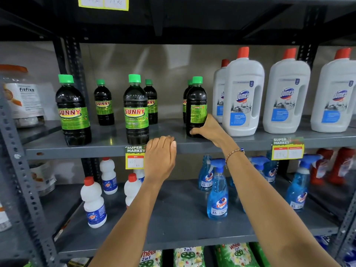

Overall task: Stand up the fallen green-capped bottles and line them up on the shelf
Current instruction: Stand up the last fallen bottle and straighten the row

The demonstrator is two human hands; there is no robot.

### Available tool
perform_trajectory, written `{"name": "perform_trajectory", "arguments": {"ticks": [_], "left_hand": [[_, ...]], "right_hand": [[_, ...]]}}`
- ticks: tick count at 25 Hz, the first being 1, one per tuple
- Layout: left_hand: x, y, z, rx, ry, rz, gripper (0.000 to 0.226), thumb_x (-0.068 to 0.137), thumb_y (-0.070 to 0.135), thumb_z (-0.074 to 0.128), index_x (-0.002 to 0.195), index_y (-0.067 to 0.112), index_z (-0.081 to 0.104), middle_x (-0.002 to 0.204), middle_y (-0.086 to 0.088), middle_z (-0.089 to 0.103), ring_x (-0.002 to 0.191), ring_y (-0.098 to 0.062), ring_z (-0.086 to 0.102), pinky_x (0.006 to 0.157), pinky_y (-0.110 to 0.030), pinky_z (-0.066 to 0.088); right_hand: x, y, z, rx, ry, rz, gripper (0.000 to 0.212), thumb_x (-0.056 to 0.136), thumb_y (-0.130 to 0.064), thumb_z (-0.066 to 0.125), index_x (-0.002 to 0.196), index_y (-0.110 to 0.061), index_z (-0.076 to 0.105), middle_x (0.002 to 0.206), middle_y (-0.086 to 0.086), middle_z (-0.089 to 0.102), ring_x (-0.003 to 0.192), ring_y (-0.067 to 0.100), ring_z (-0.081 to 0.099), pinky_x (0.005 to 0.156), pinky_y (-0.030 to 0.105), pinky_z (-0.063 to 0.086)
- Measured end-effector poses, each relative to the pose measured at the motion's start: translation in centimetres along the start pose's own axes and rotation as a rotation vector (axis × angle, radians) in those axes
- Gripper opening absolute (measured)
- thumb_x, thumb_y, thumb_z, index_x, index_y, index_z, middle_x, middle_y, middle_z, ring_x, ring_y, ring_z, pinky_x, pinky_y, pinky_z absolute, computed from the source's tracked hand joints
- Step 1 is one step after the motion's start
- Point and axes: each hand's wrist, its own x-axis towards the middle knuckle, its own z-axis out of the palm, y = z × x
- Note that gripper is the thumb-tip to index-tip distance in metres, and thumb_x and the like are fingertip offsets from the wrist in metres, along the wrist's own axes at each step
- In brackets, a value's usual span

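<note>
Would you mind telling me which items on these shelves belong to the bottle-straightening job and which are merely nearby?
Job:
green-capped bottles
shelf
right hand, gripping the rightmost bottle
left hand

Nearby:
white Domex bottles
blue spray bottles
small white bottles
price tag

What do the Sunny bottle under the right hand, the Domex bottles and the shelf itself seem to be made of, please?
Sunny bottle: likely clear glossy plastic, since dark liquid shows through and highlights glint on the shoulder; its green cap looks like opaque plastic.
Domex bottles: opaque white plastic, matte-satin, with a moulded handle.
Shelf: apparently grey painted metal with a soft sheen; perforated uprights support this.
</note>
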Motion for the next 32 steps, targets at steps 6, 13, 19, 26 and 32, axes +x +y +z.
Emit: {"name": "perform_trajectory", "arguments": {"ticks": [6, 13, 19, 26, 32], "left_hand": [[0.0, 0.0, 0.1, 0.006, 0.010, 0.004, 0.038, 0.099, 0.027, 0.031, 0.105, 0.011, 0.064, 0.101, -0.003, 0.068, 0.089, -0.024, 0.060, 0.088, -0.034, 0.035], [0.0, -0.1, 0.1, 0.006, 0.000, 0.002, 0.038, 0.099, 0.028, 0.030, 0.105, 0.012, 0.064, 0.102, -0.003, 0.067, 0.090, -0.024, 0.059, 0.088, -0.034, 0.036], [-0.1, -0.1, 0.1, -0.007, 0.012, 0.008, 0.037, 0.099, 0.027, 0.032, 0.106, 0.012, 0.065, 0.104, -0.003, 0.068, 0.093, -0.023, 0.060, 0.089, -0.033, 0.035], [-0.1, -0.1, 0.0, -0.014, 0.000, 0.008, 0.037, 0.099, 0.027, 0.032, 0.106, 0.012, 0.065, 0.105, -0.002, 0.068, 0.094, -0.023, 0.060, 0.089, -0.033, 0.035], [0.0, -0.1, 0.0, -0.013, -0.013, 0.004, 0.039, 0.099, 0.027, 0.031, 0.107, 0.011, 0.066, 0.105, -0.002, 0.069, 0.096, -0.023, 0.061, 0.090, -0.033, 0.037]], "right_hand": [[-0.6, -0.4, 0.5, -0.110, 0.077, -0.022, 0.095, 0.035, -0.066, 0.078, 0.113, -0.017, 0.059, 0.104, 0.003, 0.067, 0.094, 0.016, 0.064, 0.085, 0.035, 0.055], [-1.8, -1.5, -0.1, 0.041, 0.016, 0.030, 0.082, 0.042, -0.035, 0.076, 0.119, -0.014, 0.055, 0.107, 0.005, 0.068, 0.100, 0.021, 0.064, 0.093, 0.042, 0.053], [-3.4, -2.1, -0.2, 0.026, 0.062, -0.001, 0.087, 0.056, -0.030, 0.091, 0.124, -0.007, 0.042, 0.111, 0.001, 0.058, 0.102, 0.016, 0.056, 0.090, 0.032, 0.048], [-3.2, -2.1, -0.2, 0.049, 0.028, -0.027, 0.091, 0.063, -0.035, 0.088, 0.131, -0.007, 0.034, 0.118, 0.002, 0.054, 0.108, 0.016, 0.053, 0.088, 0.028, 0.044], [-3.2, -2.3, -0.7, 0.182, -0.057, 0.020, 0.088, 0.074, -0.002, 0.078, 0.140, -0.005, 0.019, 0.132, 0.009, 0.047, 0.111, 0.016, 0.048, 0.090, 0.026, 0.038]]}}
